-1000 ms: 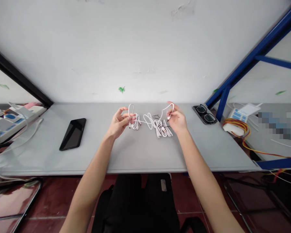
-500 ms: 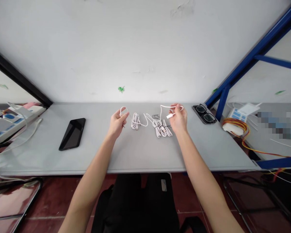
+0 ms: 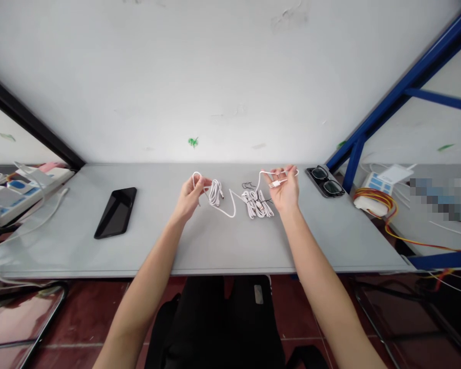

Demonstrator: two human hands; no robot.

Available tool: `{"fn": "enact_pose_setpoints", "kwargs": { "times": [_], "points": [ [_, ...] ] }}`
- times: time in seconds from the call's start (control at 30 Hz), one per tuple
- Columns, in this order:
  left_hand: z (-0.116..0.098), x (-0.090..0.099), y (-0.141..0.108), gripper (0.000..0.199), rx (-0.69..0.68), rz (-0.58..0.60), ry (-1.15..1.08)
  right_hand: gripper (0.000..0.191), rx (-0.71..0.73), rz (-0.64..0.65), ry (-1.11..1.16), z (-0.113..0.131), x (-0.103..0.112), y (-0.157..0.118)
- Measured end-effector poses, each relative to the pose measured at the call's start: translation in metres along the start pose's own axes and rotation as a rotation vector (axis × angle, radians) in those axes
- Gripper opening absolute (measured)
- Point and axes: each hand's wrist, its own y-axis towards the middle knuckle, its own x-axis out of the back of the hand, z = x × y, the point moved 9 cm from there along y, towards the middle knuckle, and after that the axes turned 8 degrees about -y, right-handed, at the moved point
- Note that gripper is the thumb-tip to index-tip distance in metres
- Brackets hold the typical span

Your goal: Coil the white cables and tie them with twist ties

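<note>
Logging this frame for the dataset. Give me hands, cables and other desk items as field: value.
left hand: pinching loose white cable
right hand: holding the same cable, palm partly turned up
USB plug: in front of right palm
single coil: beside left hand, contact unclear
coiled bundles: between hands, nearer right
black ties: just behind bundles
phone: left on desk, screen dark
glasses: beyond right hand, at desk's right side

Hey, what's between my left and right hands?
Left to right in the head view: a coiled white cable, a slack white cable, then bundled white cables.
</note>
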Motion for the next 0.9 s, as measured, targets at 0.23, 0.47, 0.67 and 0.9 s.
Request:
{"fn": "enact_pose_setpoints", "kwargs": {
  "times": [0.23,0.47,0.67,0.9],
  "points": [
    [-0.006,-0.026,-0.011,0.044,0.034,0.228,0.095,0.044,-0.017,0.018,0.005,-0.007,0.005,0.004],
    [-0.001,-0.05,-0.028,0.038,-0.039,0.558,0.461,0.04,-0.036,-0.013,0.041,-0.013,0.013,0.009],
    [0.011,-0.06,-0.038,0.037,-0.075,0.729,0.57,0.037,-0.083,-0.084,0.096,-0.017,0.018,0.008],
    [0.024,-0.061,-0.038,0.04,-0.027,0.731,0.575,0.036,-0.084,-0.052,0.106,-0.016,0.018,0.009]
  ]
}}
